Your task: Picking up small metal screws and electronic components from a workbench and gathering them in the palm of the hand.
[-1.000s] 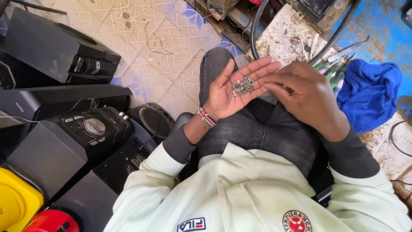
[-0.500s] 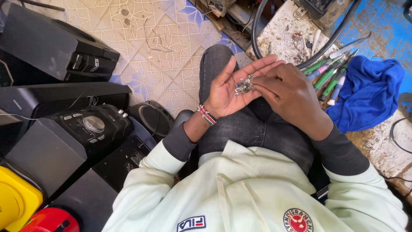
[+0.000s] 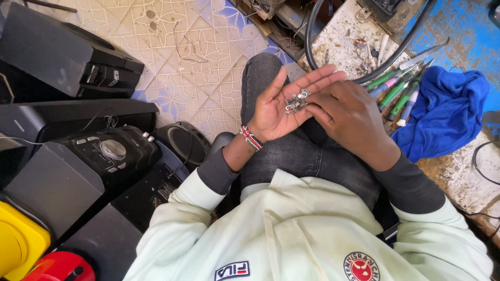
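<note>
Screws (image 3: 297, 102), a small heap of what look like screws and other metal bits, lie in the left hand (image 3: 284, 106), which is spread flat, palm up, above the knee (image 3: 263, 73). Right hand (image 3: 351, 117) lies palm down beside it, fingertips touching the heap; whether they pinch a piece cannot be told. Screwdrivers (image 3: 398, 88) and a blue cloth (image 3: 448, 112) lie on the bench (image 3: 344, 39) at right.
</note>
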